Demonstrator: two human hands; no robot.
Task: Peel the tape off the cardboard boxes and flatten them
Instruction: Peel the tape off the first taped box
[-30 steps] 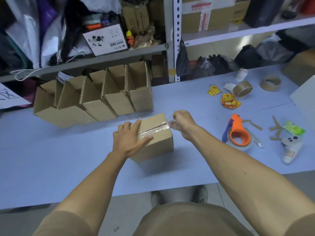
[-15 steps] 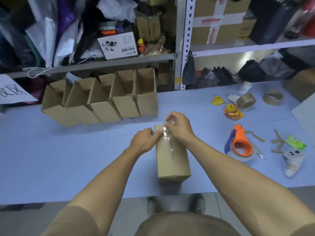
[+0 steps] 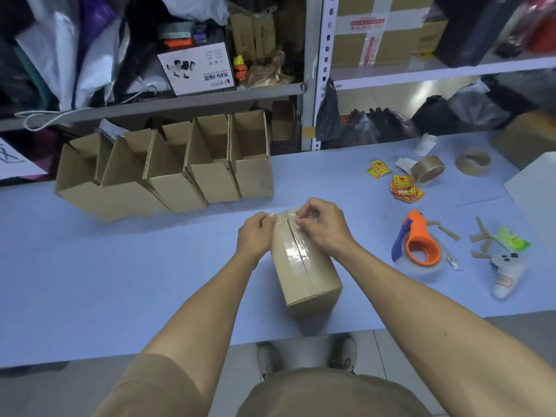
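Head view: both hands' fingers pinch clear tape (image 3: pixel 293 245) on one sealed box (image 3: pixel 304 266); five open boxes (image 3: pixel 168 173) behind.

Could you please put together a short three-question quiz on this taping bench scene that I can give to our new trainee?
1. True or false: the clear tape on the closed box has already been fully removed.
2. Multiple choice: where are both hands working? A) at the box's far end B) at its near end C) on the orange tape dispenser
3. Short answer: how many open boxes stand in the row behind the closed box?

Key
1. False: glossy tape runs along the top seam.
2. A: the left hand and right hand both pinch at the far edge.
3. Five.
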